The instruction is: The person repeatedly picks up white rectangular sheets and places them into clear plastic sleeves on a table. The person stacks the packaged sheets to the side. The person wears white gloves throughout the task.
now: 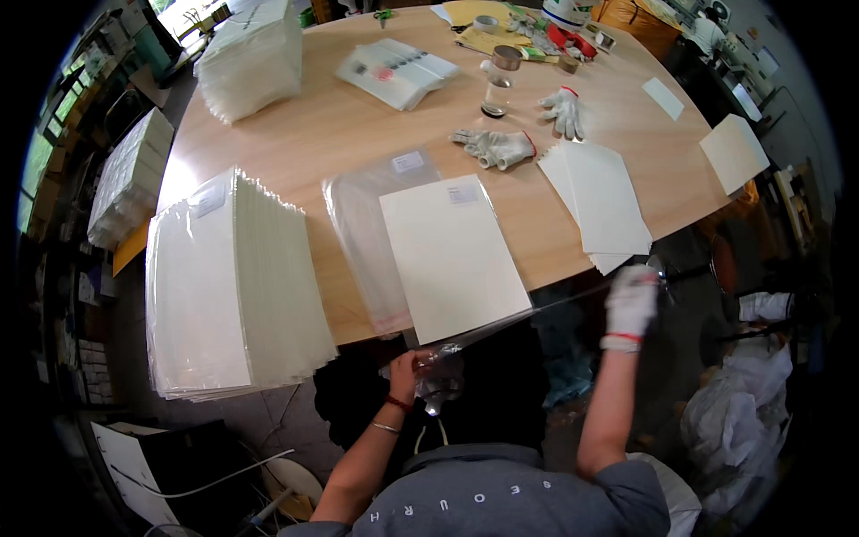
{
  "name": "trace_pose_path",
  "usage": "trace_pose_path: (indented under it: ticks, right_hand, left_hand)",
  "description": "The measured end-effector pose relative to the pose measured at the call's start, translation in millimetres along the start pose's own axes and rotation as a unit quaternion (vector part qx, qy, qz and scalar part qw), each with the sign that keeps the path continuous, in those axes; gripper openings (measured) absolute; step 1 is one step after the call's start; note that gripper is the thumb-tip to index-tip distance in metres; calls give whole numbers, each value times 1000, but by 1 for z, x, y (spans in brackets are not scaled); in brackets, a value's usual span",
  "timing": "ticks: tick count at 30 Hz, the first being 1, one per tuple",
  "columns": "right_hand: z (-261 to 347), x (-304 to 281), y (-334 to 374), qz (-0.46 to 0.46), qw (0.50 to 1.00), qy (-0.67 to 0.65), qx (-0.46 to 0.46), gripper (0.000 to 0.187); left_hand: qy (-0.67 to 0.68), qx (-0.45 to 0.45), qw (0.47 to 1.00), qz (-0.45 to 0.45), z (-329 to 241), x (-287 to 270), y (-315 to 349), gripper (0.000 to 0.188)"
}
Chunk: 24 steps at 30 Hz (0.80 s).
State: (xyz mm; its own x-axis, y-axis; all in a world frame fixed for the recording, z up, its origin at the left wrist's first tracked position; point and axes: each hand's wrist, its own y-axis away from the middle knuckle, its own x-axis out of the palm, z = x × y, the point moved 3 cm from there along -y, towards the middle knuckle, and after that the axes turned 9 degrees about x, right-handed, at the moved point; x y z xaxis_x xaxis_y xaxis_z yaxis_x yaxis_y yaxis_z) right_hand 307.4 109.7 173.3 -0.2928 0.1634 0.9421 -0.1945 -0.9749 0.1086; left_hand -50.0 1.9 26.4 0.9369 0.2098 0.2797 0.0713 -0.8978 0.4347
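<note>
In front of me, at the table's near edge, lies a clear plastic sleeve with a cream sheet (455, 259) in it and a small label at its top. My bare left hand (407, 374) is closed on the sleeve's loose clear flap (440, 358) below the table edge. My right hand (632, 300), in a white glove with a red cuff, is off to the right and blurred by motion. A thin clear strip (573, 299) stretches from the flap to it. Flat empty sleeves (362, 242) lie left of the sheet.
A tall stack of filled sleeves (201, 295) stands at the left. Loose cream sheets (604, 197) lie at the right. Farther back are two work gloves (494, 149), a glass jar (497, 94), bundled plastic sleeves (398, 73) and a tall sleeve pile (255, 63).
</note>
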Motion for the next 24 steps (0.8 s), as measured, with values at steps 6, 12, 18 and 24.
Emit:
trace_pose_path:
  ticks: [6, 12, 18, 24]
  right_hand:
    - [59, -179, 43, -66, 36, -997, -35, 34]
    - [-47, -79, 37, -168, -428, -886, 65, 21]
    - [-75, -40, 8, -344, -523, -780, 22, 6]
    - [-86, -39, 1, -216, -383, -898, 1, 20]
  left_hand:
    - [-222, 172, 959, -19, -10, -14, 16, 22]
    - [-641, 501, 579, -52, -50, 5, 22, 38]
    - [-583, 536, 604, 89, -67, 13, 6, 20]
    - [-483, 405, 776, -5, -58, 15, -8, 18]
